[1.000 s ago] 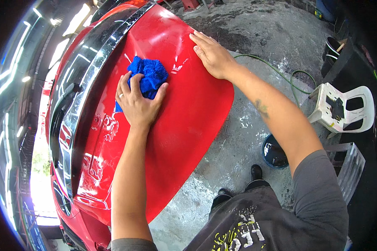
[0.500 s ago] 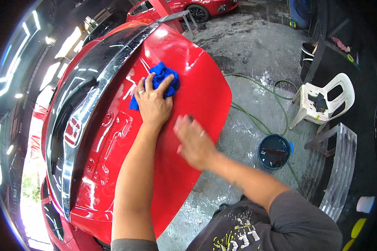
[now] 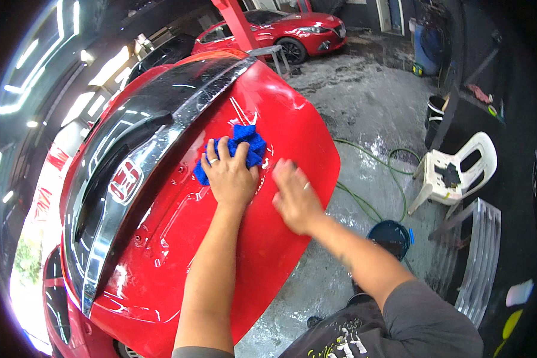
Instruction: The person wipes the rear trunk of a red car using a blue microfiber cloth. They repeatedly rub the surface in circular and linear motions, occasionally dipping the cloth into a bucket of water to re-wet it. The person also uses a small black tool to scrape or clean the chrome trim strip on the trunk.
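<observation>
My left hand [image 3: 231, 179] presses a crumpled blue cloth [image 3: 249, 142] onto a red car tailgate panel [image 3: 221, 286], its fingers spread over the cloth. My right hand [image 3: 295, 200] is just to the right, over the same panel, slightly blurred. Its fingers are bent close together, and a small dark thing shows at the fingertips, too unclear to name. Pale wet specks lie on the red paint between the two hands. A ring is on each hand.
The rear window [image 3: 143, 101] and chrome trim run along the panel's left. Right of the car are a dark bucket [image 3: 409, 235], a green hose [image 3: 400, 170], a white plastic chair [image 3: 437, 184] and a grey slatted stool [image 3: 480, 256]. Another red car [image 3: 316, 37] stands behind.
The view has shifted, so the car sits lower and further right. My left hand and the cloth have slid a little down the panel. Pale specks now show beside my right hand.
</observation>
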A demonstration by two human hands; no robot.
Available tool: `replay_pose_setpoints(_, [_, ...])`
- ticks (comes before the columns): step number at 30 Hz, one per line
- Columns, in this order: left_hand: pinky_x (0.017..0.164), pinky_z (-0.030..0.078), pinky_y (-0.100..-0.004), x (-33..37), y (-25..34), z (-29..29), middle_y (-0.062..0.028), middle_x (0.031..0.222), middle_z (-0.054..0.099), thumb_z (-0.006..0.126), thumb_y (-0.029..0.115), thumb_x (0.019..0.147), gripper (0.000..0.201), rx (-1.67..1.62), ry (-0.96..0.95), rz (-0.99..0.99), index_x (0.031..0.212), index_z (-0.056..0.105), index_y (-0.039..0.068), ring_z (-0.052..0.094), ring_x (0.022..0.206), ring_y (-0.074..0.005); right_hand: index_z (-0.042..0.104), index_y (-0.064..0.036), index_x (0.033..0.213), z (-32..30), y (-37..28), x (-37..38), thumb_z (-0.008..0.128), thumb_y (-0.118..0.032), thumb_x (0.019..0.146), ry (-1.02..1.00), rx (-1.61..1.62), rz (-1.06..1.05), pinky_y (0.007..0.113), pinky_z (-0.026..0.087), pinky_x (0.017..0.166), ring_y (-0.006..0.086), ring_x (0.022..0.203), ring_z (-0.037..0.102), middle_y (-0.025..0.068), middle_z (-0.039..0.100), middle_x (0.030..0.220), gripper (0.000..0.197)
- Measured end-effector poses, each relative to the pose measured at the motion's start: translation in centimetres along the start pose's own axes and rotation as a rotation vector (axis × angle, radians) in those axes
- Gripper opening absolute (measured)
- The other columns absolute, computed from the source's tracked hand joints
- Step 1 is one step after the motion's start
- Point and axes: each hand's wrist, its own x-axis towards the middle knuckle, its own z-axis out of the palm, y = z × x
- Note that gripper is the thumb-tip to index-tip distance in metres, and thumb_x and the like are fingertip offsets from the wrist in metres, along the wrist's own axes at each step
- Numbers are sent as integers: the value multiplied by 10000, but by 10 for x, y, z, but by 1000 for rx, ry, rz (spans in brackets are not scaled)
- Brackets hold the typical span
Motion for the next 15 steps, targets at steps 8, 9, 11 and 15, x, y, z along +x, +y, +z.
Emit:
replay_pose_setpoints(8, [1254,358,-645,-1,-3,5,-164,1548,608,879,305,779,557,17,-27,-46,1324,770,270,465,1535,-462,365,56,1686,6,-26,4,529,-359,1151,-6,39,95,611,204,1373,491,1679,266,318,317,1786,697])
replay_pose_setpoints(9, [1255,357,-646,0,-2,6,-164,1548,607,881,304,777,559,7,-25,-45,1323,770,269,463,1537,-463,349,51,1695,5,-47,-25,555,-372,1134,-35,82,-20,619,199,1371,492,1681,264,312,309,1792,732])
replay_pose_setpoints(11, [1256,356,-648,-1,-1,5,-164,1549,607,885,302,773,562,-6,-30,-41,1322,771,269,460,1541,-464,336,43,1704,-4,-39,-33,579,-370,1116,-145,143,-102,614,197,1372,487,1684,263,311,303,1795,759])
replay_pose_setpoints(15, [1247,366,-649,3,3,4,-162,1532,612,887,284,762,560,2,-20,-39,1310,776,260,468,1530,-466,385,31,1675,-11,60,53,546,-314,1137,-19,-63,39,594,244,1364,479,1673,290,309,360,1765,659])
